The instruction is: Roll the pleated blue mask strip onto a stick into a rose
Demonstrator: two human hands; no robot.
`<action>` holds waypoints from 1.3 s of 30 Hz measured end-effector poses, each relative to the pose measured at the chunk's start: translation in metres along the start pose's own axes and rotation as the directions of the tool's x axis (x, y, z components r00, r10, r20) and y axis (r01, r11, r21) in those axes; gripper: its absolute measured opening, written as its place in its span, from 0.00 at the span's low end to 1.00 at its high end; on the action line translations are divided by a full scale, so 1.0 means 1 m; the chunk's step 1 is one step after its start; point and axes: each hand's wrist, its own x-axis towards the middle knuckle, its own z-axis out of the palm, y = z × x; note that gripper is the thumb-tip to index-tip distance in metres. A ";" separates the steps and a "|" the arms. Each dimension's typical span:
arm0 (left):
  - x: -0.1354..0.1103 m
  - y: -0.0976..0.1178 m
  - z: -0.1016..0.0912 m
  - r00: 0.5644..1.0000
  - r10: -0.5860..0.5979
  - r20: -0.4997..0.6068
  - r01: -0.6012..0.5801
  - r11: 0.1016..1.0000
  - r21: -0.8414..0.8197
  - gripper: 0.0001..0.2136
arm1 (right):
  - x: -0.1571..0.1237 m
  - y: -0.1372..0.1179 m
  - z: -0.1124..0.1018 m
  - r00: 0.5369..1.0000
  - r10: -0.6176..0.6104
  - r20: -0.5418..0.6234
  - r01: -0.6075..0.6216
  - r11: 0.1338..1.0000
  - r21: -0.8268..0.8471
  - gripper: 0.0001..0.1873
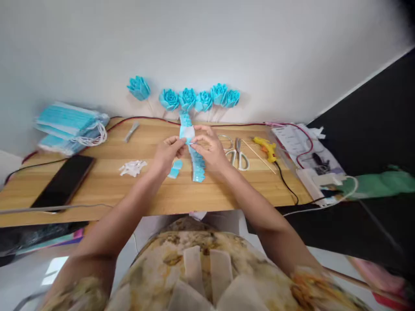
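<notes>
My left hand (171, 149) and my right hand (209, 144) meet over the middle of the wooden table, fingertips pinched. Between them is a small white fabric piece (188, 132), with a bit of light blue at its edge. Beneath and beyond it runs a row of light blue cut pieces (197, 166), stretching from near the front edge toward the wall. A loose blue piece (175, 169) lies just under my left hand. To the left sits a small heap of white scraps (132, 168). Fingers partly cover the held piece.
Several blue fabric roses (188, 99) on sticks lean along the wall. Blue face masks (69, 125) and a phone (63, 181) lie left. Right are scissors (241, 155), a wooden stick (259, 156), a yellow glue gun (266, 147) and a power strip (311, 185) with cords.
</notes>
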 end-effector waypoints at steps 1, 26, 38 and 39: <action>0.002 0.000 0.001 1.000 0.005 -0.006 -0.005 1.000 0.005 0.11 | -0.001 0.001 0.000 1.000 0.020 -0.008 -0.020 1.000 -0.001 0.05; -0.004 -0.023 0.002 0.995 -0.082 0.057 0.083 0.996 -0.025 0.18 | -0.022 0.008 0.020 0.850 0.523 0.067 -0.492 0.740 0.459 0.28; -0.004 -0.021 0.000 0.983 -0.163 0.084 0.156 0.984 0.089 0.10 | -0.020 0.003 -0.001 0.910 0.403 0.094 -0.410 0.847 0.337 0.24; -0.006 -0.019 0.000 0.978 -0.175 0.112 0.161 0.979 0.126 0.10 | -0.019 0.001 -0.004 0.925 0.368 0.092 -0.378 0.877 0.296 0.24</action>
